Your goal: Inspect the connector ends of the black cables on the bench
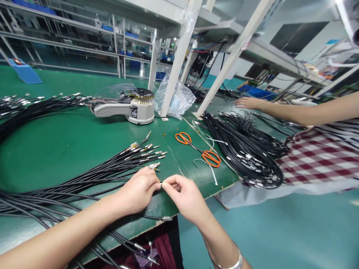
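Near the front edge of the bench, my left hand [141,188] is closed in a pinch on the end of a black cable. My right hand [185,194] meets it fingertip to fingertip, thumb and forefinger pinched at the same small metallic cable end [160,183]. My fingers hide most of that end. A fanned bundle of black cables [92,175] with metal-tipped ends lies behind and left of my left hand. Below my hands, a single cable with a silver connector [167,218] reaches the bench edge. Further cable ends [139,246] hang over the edge towards my lap.
Orange-handled scissors [212,158] and white cable ties [214,175] lie right of the bundle. Behind stand a round grey tape dispenser [141,108], a clear plastic bag [175,99] and white posts [175,59]. Coiled black cables [238,145] lie beside a co-worker's outstretched arm [294,112].
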Motion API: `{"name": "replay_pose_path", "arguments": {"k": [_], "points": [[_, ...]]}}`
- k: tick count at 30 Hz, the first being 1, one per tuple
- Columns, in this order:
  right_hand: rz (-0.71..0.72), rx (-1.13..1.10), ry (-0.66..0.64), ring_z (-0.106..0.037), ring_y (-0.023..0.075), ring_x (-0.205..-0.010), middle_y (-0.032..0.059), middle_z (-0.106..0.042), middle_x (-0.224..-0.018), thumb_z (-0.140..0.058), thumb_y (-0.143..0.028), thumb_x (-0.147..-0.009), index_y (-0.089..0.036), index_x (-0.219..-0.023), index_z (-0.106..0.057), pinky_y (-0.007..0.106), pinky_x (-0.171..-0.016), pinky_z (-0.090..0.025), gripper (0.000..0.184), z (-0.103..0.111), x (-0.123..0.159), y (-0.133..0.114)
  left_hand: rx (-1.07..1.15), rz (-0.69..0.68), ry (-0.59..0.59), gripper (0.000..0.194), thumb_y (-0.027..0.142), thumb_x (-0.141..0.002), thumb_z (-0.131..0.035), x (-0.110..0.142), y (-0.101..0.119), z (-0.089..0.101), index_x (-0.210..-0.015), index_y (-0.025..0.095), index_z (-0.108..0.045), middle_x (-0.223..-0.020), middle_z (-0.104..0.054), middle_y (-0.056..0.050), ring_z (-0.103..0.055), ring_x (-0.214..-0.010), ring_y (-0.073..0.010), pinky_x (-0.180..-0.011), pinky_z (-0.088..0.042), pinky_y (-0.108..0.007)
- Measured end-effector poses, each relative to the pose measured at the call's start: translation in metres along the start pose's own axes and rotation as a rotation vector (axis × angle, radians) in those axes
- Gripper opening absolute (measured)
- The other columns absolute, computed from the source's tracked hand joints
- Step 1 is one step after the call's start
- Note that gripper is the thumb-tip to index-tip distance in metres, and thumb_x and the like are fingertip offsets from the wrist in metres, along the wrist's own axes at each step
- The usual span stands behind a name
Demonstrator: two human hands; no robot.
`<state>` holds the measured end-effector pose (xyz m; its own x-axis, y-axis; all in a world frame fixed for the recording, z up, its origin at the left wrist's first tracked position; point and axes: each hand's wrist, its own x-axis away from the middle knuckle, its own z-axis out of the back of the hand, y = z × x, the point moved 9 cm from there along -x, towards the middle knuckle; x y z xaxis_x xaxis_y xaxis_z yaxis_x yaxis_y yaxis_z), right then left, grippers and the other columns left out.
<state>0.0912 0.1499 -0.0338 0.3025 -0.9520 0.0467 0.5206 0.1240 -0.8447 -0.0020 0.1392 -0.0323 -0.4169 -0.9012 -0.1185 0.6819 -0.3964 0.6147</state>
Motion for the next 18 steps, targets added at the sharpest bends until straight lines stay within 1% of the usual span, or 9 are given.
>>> {"name": "replay_pose_path", "arguments": {"k": [4,6,8,10,11,12,15,16,18], "points": [[0.0,0.019,-0.02,-0.059,0.0133,-0.065,0.0032,-0.066,-0.073,-0.053,-0.025,-0.077,-0.015,-0.073,-0.063,0.023,-0.061,-0.045,0.015,-0.004,0.007,0.002,-0.07,-0.062,-0.059,0.026,0.02,-0.087,-0.041,0.002,0.008,0.003,-0.072,0.015,-0.062,-0.074,-0.058,-0.004,-0.049,-0.078,-0.0168,-0.074,-0.04,-0.029],[0.026,0.052,-0.077,-0.058,0.0128,-0.065,0.002,-0.066,-0.073,-0.052,-0.024,-0.078,-0.017,-0.073,-0.064,0.022,-0.06,-0.044,0.015,-0.005,0.014,0.001,-0.081,-0.103,-0.096,0.024,0.023,-0.087,-0.041,0.004,0.011,0.013,-0.08,0.017,-0.064,-0.079,-0.06,-0.004,-0.051,-0.081,-0.0165,-0.077,-0.04,-0.029],[0.068,0.117,-0.181,-0.057,0.0122,-0.064,0.0004,-0.065,-0.072,-0.053,-0.024,-0.078,-0.018,-0.069,-0.064,0.021,-0.058,-0.042,0.015,-0.005,0.023,-0.001,-0.085,-0.09,-0.072,0.023,0.025,-0.087,-0.042,0.005,0.006,0.031,-0.09,0.019,-0.063,-0.087,-0.062,-0.003,-0.052,-0.086,-0.016,-0.08,-0.04,-0.029],[0.081,0.178,-0.282,-0.055,0.0118,-0.06,-0.0006,-0.063,-0.066,-0.052,-0.027,-0.079,-0.019,-0.064,-0.064,0.021,-0.055,-0.04,0.021,-0.004,0.027,0.002,-0.126,-0.035,-0.008,0.024,0.026,-0.087,-0.041,0.007,-0.004,0.049,-0.094,0.02,-0.063,-0.09,-0.061,-0.003,-0.052,-0.088,-0.0163,-0.081,-0.04,-0.029],[0.073,0.188,-0.297,-0.055,0.0117,-0.06,-0.0009,-0.063,-0.065,-0.051,-0.028,-0.08,-0.019,-0.065,-0.064,0.021,-0.054,-0.039,0.022,-0.001,0.026,0.004,-0.158,-0.013,0.015,0.024,0.025,-0.087,-0.04,0.008,-0.008,0.054,-0.093,0.02,-0.063,-0.089,-0.061,-0.003,-0.052,-0.087,-0.0165,-0.081,-0.04,-0.029],[0.063,0.189,-0.274,-0.055,0.0117,-0.06,-0.0011,-0.063,-0.066,-0.049,-0.03,-0.081,-0.019,-0.069,-0.065,0.021,-0.055,-0.04,0.022,0.004,0.021,0.007,-0.192,-0.002,0.027,0.025,0.025,-0.088,-0.039,0.009,-0.011,0.055,-0.091,0.02,-0.064,-0.087,-0.061,-0.003,-0.052,-0.086,-0.0167,-0.08,-0.041,-0.029],[0.099,0.239,-0.083,-0.057,0.0122,-0.07,-0.0005,-0.064,-0.08,-0.05,-0.027,-0.081,-0.022,-0.089,-0.064,0.023,-0.065,-0.042,0.017,0.019,-0.002,0.009,-0.281,-0.032,0.033,0.026,0.023,-0.088,-0.038,0.009,-0.009,0.042,-0.089,0.018,-0.064,-0.085,-0.06,-0.005,-0.051,-0.084,-0.0177,-0.077,-0.041,-0.03],[0.143,0.284,-0.046,-0.057,0.0124,-0.073,-0.0002,-0.064,-0.083,-0.052,-0.025,-0.079,-0.022,-0.091,-0.064,0.024,-0.069,-0.042,0.017,0.018,-0.01,0.007,-0.307,-0.05,0.03,0.026,0.023,-0.088,-0.038,0.007,-0.007,0.035,-0.089,0.017,-0.064,-0.084,-0.06,-0.005,-0.051,-0.084,-0.0182,-0.077,-0.041,-0.03],[0.244,0.372,-0.051,-0.056,0.0129,-0.076,0.0004,-0.062,-0.084,-0.054,-0.02,-0.077,-0.022,-0.086,-0.065,0.025,-0.072,-0.042,0.015,0.009,-0.02,0.001,-0.355,-0.075,0.018,0.024,0.022,-0.087,-0.04,0.003,-0.003,0.021,-0.089,0.016,-0.064,-0.083,-0.06,-0.006,-0.05,-0.084,-0.0193,-0.078,-0.041,-0.031]]}}
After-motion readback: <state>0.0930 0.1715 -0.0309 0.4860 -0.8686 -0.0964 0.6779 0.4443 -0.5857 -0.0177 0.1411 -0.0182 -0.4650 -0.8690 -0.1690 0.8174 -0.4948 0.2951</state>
